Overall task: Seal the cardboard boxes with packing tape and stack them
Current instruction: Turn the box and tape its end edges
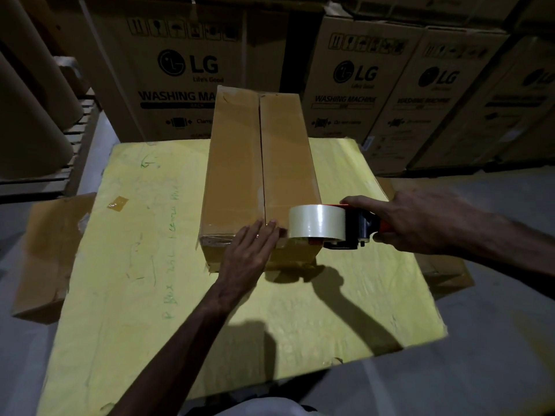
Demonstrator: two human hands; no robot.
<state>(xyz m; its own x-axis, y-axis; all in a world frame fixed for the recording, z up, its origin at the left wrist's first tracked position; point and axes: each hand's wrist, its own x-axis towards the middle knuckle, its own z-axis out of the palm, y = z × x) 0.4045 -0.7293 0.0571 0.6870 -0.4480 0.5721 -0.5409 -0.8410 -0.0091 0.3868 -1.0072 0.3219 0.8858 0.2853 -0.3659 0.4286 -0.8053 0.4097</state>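
The flat, straight-fingered left hand (250,253) hides the near seam end of the long brown cardboard box (261,163), whose flaps are closed. The right hand (420,225) grips the orange-handled tape dispenser (330,225), covering most of its handle.

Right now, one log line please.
left hand: flat on box | right hand: grips tape gun at near edge | box: on yellow sheet

A yellow sheet covers the worktop (135,265), marked with faint green handwriting (174,235) and a small scrap of tape (117,203). Flat cardboard (45,250) juts out beneath its left edge. Behind stand large printed washing-machine cartons (180,70); thick brown rolls (27,115) lie at the left. The floor (495,340) is grey.
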